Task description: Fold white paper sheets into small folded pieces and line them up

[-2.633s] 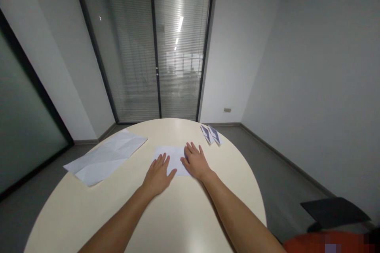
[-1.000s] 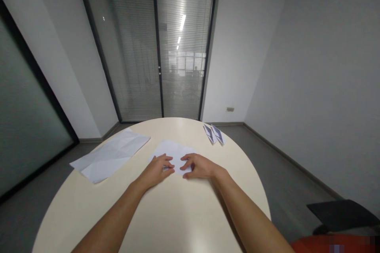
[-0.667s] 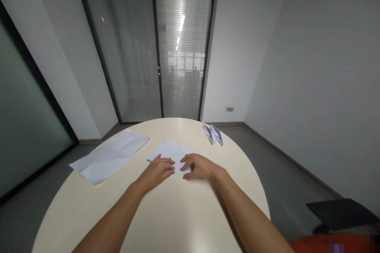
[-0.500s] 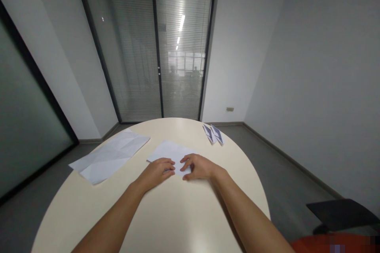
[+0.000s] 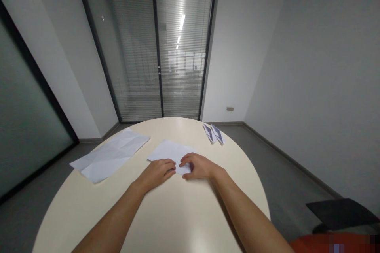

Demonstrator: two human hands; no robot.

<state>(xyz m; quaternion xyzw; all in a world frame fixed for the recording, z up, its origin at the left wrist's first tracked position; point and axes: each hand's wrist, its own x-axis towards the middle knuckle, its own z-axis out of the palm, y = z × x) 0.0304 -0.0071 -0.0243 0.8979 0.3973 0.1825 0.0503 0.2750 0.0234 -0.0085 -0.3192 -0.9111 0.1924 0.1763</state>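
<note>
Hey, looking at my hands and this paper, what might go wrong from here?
With the left hand and right hand at the near side of the smaller paper, uneven pressure might skew it. The larger creased sheet reaches the table's edge, so a bump could knock it off.

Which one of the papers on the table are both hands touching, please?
The middle white sheet: the left hand and right hand rest at its near edge. The large creased sheet at left and two small folded pieces at right lie untouched.
</note>
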